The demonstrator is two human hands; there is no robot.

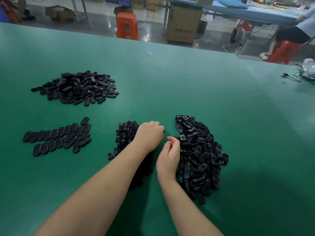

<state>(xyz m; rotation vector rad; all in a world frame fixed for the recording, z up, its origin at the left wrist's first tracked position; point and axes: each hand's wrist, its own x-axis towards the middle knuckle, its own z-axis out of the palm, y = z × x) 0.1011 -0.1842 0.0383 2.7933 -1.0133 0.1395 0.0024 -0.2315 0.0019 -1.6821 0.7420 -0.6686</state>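
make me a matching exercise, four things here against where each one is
Things:
1 tidy rows
2 biggest heap
3 small heap
4 orange stool

Places:
a on the floor beyond the table
b just right of the right hand
c partly hidden by the left hand
d near left of the table, apart from both hands

Pairs: 1-d, 2-b, 3-c, 4-a
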